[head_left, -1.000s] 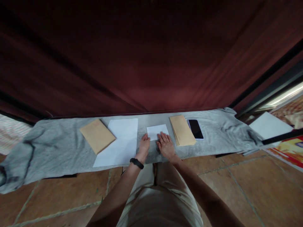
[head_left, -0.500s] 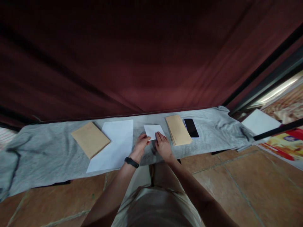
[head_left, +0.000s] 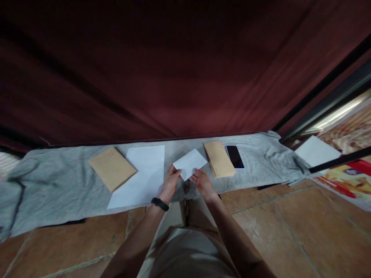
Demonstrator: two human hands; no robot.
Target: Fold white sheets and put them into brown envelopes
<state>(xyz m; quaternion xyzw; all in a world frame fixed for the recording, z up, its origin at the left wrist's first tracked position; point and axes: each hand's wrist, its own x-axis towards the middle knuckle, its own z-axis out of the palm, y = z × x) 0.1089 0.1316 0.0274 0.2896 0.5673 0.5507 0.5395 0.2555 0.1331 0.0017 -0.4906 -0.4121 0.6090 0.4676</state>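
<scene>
A folded sheet of white paper (head_left: 190,162) is held between my two hands, turned at an angle above the grey cloth. My left hand (head_left: 171,180), with a black band on its wrist, pinches the paper's left edge, thumb on top. My right hand (head_left: 202,182) grips its lower right edge with thumb and fingers. Just right of the paper lie several brown envelopes (head_left: 219,159) in a fanned stack. On the left, large white paper sheets (head_left: 147,173) lie flat, partly under another brown envelope stack (head_left: 112,168).
A phone (head_left: 235,157) with a dark screen lies beside the right envelopes. The narrow surface is covered by a grey cloth (head_left: 266,158). A dark red curtain (head_left: 179,77) hangs behind it. Black metal bars (head_left: 327,77) and a printed box (head_left: 348,181) are at right.
The folded paper has turned and now sits tilted between both hands. My right hand has moved from pressing on top of it to gripping its lower right edge.
</scene>
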